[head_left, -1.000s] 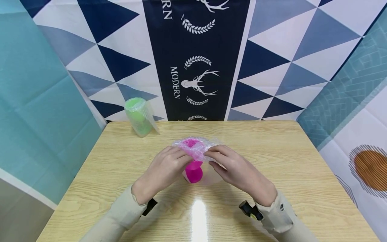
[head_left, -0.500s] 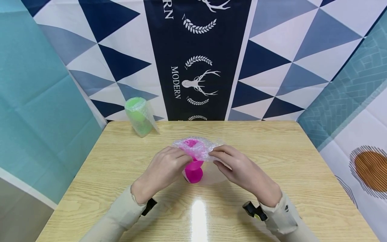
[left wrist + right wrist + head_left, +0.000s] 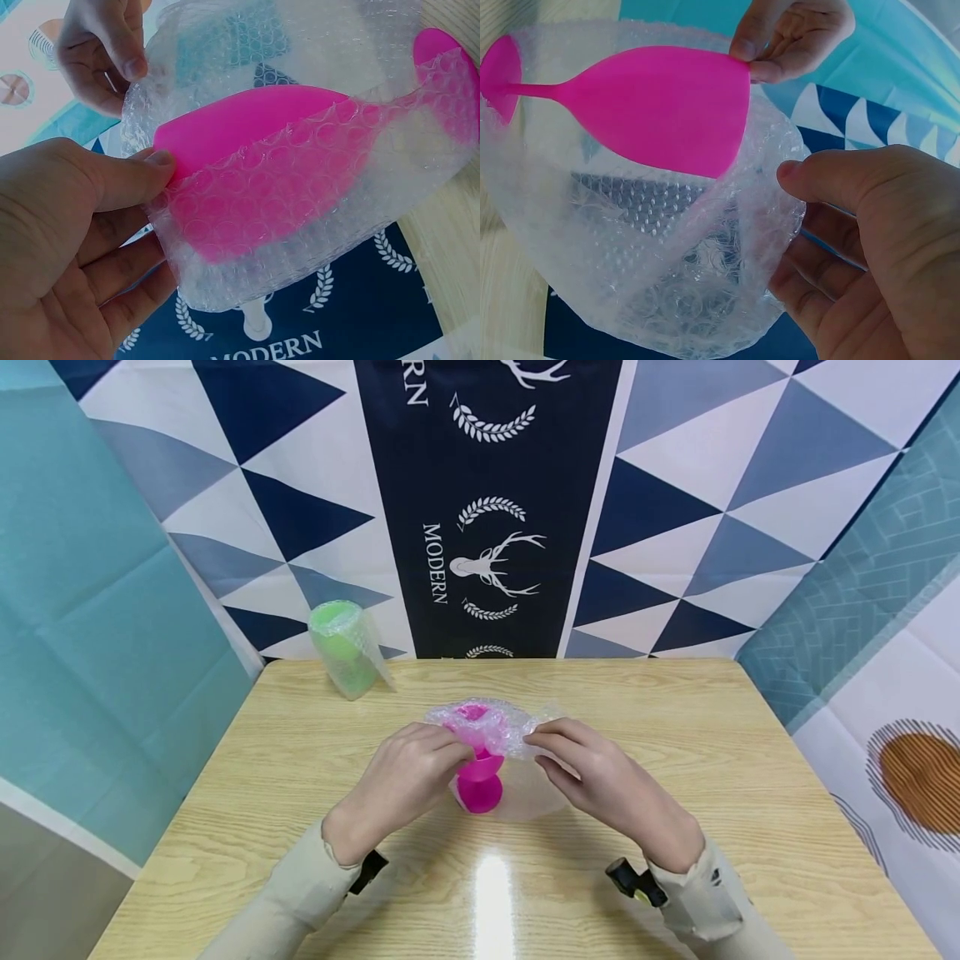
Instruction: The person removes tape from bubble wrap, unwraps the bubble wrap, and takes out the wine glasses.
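Observation:
A bright pink wine glass (image 3: 480, 793) stands upright near the middle of the table, with bubble wrap (image 3: 517, 727) partly around it. My left hand (image 3: 408, 772) pinches the rim of the glass; its thumb lies on the pink bowl in the left wrist view, where wrap covers part of the wine glass (image 3: 247, 124). With my right hand (image 3: 607, 777) I pinch the loose edge of the bubble wrap (image 3: 697, 300), held out to the right. On that side the wine glass (image 3: 660, 105) shows bare in the right wrist view. Its foot rests on the table.
A green object wrapped in bubble wrap (image 3: 343, 647) stands at the back left of the wooden table (image 3: 660, 718). A patterned cloth (image 3: 495, 460) hangs right behind the table's far edge, with more cloth at both sides.
My right hand has moved slightly to the right, drawing the bubble wrap's edge away from the wine glass. My left hand stays nearly in place at the rim.

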Demonstrator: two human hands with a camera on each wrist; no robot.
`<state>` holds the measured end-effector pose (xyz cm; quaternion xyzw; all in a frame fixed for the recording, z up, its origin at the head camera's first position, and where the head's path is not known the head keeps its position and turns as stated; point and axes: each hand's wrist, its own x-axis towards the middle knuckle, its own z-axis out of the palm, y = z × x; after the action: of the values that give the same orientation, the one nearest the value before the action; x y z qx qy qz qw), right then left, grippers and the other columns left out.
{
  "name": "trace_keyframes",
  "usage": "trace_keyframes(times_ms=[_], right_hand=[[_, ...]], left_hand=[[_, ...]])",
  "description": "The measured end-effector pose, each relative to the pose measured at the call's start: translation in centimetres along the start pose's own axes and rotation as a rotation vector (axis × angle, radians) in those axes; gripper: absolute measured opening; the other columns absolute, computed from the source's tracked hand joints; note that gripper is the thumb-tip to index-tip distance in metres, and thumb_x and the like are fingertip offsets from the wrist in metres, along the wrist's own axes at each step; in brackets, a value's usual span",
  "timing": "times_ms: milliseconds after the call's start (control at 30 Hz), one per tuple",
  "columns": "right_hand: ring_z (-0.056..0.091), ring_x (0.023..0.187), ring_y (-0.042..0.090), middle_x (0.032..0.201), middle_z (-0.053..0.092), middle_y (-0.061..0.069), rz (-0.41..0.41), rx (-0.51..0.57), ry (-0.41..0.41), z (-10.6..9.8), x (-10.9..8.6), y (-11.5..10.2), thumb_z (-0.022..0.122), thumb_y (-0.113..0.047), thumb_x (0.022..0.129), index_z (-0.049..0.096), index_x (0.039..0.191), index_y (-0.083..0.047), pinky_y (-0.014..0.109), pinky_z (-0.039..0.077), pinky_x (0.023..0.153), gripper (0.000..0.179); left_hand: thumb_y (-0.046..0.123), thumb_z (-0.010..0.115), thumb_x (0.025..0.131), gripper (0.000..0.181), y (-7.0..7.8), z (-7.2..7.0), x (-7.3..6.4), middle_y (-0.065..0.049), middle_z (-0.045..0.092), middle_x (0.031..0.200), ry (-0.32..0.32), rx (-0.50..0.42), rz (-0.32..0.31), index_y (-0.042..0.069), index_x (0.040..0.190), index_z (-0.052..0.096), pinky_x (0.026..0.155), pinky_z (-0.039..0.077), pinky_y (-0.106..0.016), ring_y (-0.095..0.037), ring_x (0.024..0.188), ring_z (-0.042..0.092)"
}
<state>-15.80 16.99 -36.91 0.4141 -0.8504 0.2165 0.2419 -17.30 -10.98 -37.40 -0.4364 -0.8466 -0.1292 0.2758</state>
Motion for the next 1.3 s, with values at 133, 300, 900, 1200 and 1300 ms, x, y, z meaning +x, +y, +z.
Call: trace_keyframes(times_ms=[133, 300, 900, 1200, 1300], right_hand=[[0.070, 0.106, 0.021, 0.115, 0.070, 0.008, 0.003, 0.002, 0.004, 0.01, -0.08, 0.07, 0.082, 0.003, 0.082, 0.073, 0.118, -0.003, 0.034, 0.062, 0.090, 0.038], [0.070, 0.105, 0.020, 0.115, 0.071, 0.007, 0.011, 0.009, 0.010, 0.03, -0.17, 0.18, 0.082, 0.003, 0.082, 0.073, 0.118, -0.003, 0.033, 0.062, 0.089, 0.037], [0.071, 0.103, 0.022, 0.113, 0.071, 0.008, 0.022, -0.010, 0.023, -0.21, -0.54, 0.53, 0.082, 0.002, 0.082, 0.074, 0.115, -0.003, 0.035, 0.063, 0.088, 0.034], [0.071, 0.103, 0.020, 0.114, 0.071, 0.007, 0.034, 0.002, 0.026, -0.34, -0.77, 0.73, 0.081, 0.002, 0.083, 0.073, 0.115, -0.002, 0.033, 0.062, 0.089, 0.033], [0.070, 0.102, 0.020, 0.113, 0.071, 0.007, 0.037, -0.002, 0.035, -0.39, -0.88, 0.84, 0.082, 0.004, 0.081, 0.073, 0.114, -0.003, 0.034, 0.062, 0.087, 0.035]], left_hand=[[0.000, 0.083, 0.082, 0.020, -0.03, 0.02, -0.01, 0.004, 0.078, 0.094, 0.005, -0.004, 0.001, 0.015, 0.096, 0.079, 0.086, 0.060, -0.030, -0.014, 0.091, 0.074], [0.000, 0.082, 0.082, 0.020, -0.06, 0.01, 0.03, 0.004, 0.078, 0.093, 0.008, -0.006, 0.001, 0.014, 0.095, 0.079, 0.086, 0.060, -0.030, -0.014, 0.090, 0.074], [-0.002, 0.078, 0.084, 0.019, -0.20, -0.08, -0.14, 0.004, 0.077, 0.093, -0.007, -0.034, -0.011, 0.014, 0.096, 0.079, 0.083, 0.060, -0.029, -0.014, 0.088, 0.071], [-0.002, 0.079, 0.084, 0.020, -0.26, -0.18, -0.23, 0.003, 0.077, 0.095, -0.015, -0.043, -0.014, 0.013, 0.096, 0.079, 0.083, 0.060, -0.029, -0.014, 0.088, 0.071], [-0.002, 0.080, 0.083, 0.020, -0.31, -0.26, -0.30, 0.003, 0.077, 0.095, -0.016, -0.045, -0.015, 0.013, 0.097, 0.079, 0.084, 0.060, -0.029, -0.014, 0.088, 0.071]])
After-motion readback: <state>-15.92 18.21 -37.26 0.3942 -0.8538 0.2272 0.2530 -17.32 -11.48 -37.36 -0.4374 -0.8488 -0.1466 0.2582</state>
